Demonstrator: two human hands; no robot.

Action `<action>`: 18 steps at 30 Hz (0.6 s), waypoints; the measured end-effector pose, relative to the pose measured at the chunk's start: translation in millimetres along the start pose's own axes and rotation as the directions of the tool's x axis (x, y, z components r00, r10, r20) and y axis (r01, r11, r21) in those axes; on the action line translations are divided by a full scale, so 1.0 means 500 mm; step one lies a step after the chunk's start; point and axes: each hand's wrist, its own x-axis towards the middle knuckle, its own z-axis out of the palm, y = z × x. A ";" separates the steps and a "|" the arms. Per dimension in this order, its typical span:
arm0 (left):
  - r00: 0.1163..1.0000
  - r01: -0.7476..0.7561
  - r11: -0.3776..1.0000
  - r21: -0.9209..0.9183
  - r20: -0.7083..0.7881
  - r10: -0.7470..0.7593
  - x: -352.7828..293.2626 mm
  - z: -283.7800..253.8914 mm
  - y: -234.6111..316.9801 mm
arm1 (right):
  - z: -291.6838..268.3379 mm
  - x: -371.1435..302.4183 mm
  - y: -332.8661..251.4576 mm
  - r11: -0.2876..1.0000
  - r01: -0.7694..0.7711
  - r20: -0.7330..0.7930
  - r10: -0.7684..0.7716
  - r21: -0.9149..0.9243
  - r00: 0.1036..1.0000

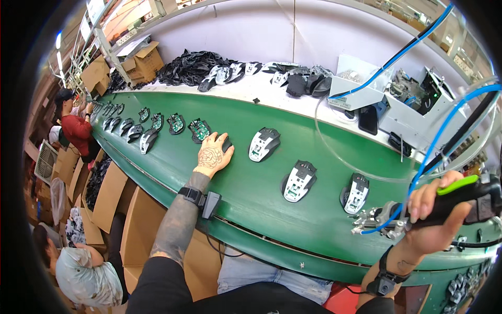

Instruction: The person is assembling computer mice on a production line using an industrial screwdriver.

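Palm down over the green conveyor belt (230,183), my left hand (212,156) has its fingers curled on a dark computer mouse (227,143), mostly hidden beneath it. Just beyond that hand lies a mouse half with a green circuit board (199,130). My right hand (434,206) is wrapped round a black power screwdriver (473,199) with a bright green lever, held above the belt at the right. Its metal head (384,221) points left, with a blue hose beside it. Between my hands are three white-and-black mouse shells (264,144), apart from each other.
Several mouse parts (125,126) line the belt at the left. Black cables (191,68) and mouse shells (225,73) lie on the white shelf behind. A screw-feeding machine (418,99) stands back right; blue hoses (439,131) hang there. Cardboard boxes (138,230) and two people (78,125) are left.
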 end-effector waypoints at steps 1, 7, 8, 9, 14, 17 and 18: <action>1.000 -0.017 1.000 -0.024 0.020 0.018 0.003 -0.012 0.004 | -0.001 -0.001 0.010 0.999 0.038 0.000 -0.038 0.026 0.999; 0.947 0.050 0.998 -0.038 0.320 -0.035 -0.024 -0.052 -0.011 | 0.028 -0.021 0.020 1.000 0.009 0.006 -0.009 -0.007 1.000; 0.879 0.118 0.992 0.033 0.460 -0.120 -0.015 -0.092 0.030 | 0.028 -0.020 0.016 1.000 0.008 -0.006 -0.008 0.004 1.000; 0.850 0.127 0.990 0.067 0.507 -0.143 -0.008 -0.097 0.025 | 0.032 -0.020 0.007 1.000 -0.003 -0.003 0.003 0.031 1.000; 0.793 0.241 0.965 0.103 0.552 -0.257 0.015 -0.089 0.073 | 0.033 -0.023 0.001 1.000 -0.029 -0.025 0.029 0.007 0.999; 0.997 0.072 0.994 0.077 -0.032 -0.070 -0.044 -0.009 0.023 | 0.045 -0.022 -0.002 1.000 -0.018 -0.011 0.018 0.014 1.000; 0.994 0.087 0.995 0.048 -0.075 -0.083 -0.045 -0.001 0.029 | 0.043 -0.020 -0.002 1.000 -0.019 -0.016 0.019 0.025 1.000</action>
